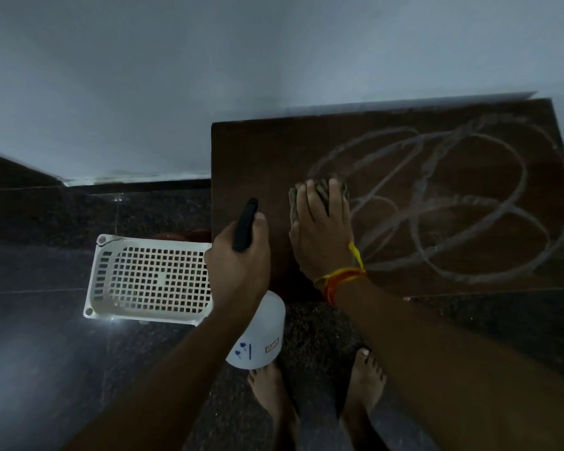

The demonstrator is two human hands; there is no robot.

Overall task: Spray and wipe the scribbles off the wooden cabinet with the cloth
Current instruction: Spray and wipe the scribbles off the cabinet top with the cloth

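A dark wooden cabinet (261, 151) stands against the wall at the right, its top covered with looping pale chalk scribbles (469, 203). My right hand (319, 232) lies flat on a grey-brown cloth (319, 190) and presses it onto the top near the left end of the scribbles. My left hand (238, 265) grips the black trigger head of a white spray bottle (261, 336), held over the cabinet's front left corner; the bottle body hangs below my wrist.
A white perforated plastic basket (150, 278) lies on the dark granite floor left of the cabinet. A pale wall (209, 76) runs behind. My bare feet (323, 395) stand just in front of the cabinet.
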